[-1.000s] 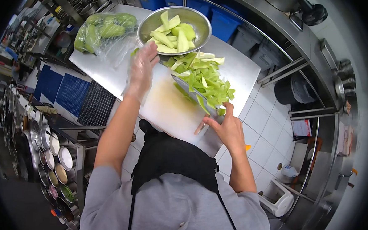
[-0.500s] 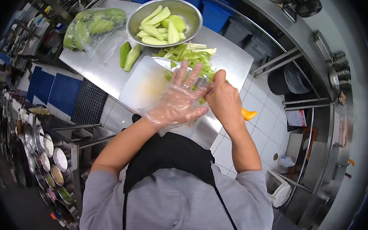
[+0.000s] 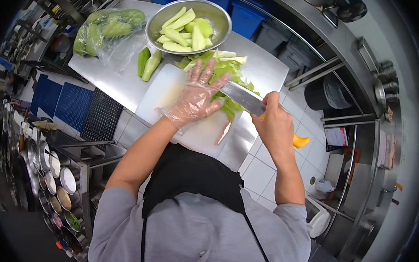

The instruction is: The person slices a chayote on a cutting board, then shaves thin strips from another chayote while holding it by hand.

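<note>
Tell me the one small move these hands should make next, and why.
I would draw the gloved left hand slightly away from the knife before the blade moves: its far end appears right beside the spread fingers, among the green peelings, while the right hand grips the handle end.

The surface [image 3: 111, 84] is smooth, brushed-looking metal with a soft sheen, and the bowl [image 3: 221, 17] is shiny metal. The knife blade [image 3: 244, 97] looks like smooth metal. The cutting board [image 3: 149, 101] looks like pale, smooth plastic. Thin, clear, wrinkled plastic makes up the glove [image 3: 193, 100] and the glossy bag [image 3: 121, 46]. The apron [image 3: 192, 171] is matt black cloth; the shirt [image 3: 179, 235], soft grey cloth.
</note>
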Available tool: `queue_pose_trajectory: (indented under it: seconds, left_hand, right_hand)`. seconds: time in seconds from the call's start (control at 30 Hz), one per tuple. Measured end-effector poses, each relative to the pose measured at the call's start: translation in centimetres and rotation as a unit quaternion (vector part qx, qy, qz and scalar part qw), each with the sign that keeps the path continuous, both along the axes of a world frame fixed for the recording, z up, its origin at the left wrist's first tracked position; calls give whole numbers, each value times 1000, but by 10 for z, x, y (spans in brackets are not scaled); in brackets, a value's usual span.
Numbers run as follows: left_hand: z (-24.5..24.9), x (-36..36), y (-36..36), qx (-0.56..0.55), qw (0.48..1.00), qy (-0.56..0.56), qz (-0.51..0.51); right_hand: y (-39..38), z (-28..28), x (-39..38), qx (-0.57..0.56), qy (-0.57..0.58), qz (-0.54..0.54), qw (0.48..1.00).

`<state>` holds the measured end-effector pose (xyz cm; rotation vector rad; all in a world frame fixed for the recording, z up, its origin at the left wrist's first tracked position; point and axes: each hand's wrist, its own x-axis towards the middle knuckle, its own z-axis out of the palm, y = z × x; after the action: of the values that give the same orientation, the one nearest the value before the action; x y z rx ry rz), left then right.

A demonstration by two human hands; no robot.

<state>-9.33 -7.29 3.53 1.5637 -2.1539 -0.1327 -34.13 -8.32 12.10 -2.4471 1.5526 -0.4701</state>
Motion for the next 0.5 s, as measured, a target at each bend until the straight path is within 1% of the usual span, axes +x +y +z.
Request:
queue_pose_trajectory:
  seconds: [0.17, 0.33, 0.37, 0.47, 0.5]
  left_hand:
    - [-19, 17, -9, 7, 999, 6, 39]
    - [-37, 32, -12, -83, 993, 14, 84]
    - [-37, 34, -10, -99, 991, 20, 90]
    - [-27, 39, -1, -218, 958, 175, 64]
    - [-33, 45, 1, -225, 950, 193, 101]
  right_hand:
    - [11, 13, -26, 1, 10, -47, 999]
    - [19, 23, -51, 62, 17, -119, 991]
    - [20, 18, -57, 49, -20, -109, 993]
    - [24, 6, -62, 73, -75, -144, 984]
    - [25, -2, -64, 86, -93, -155, 980]
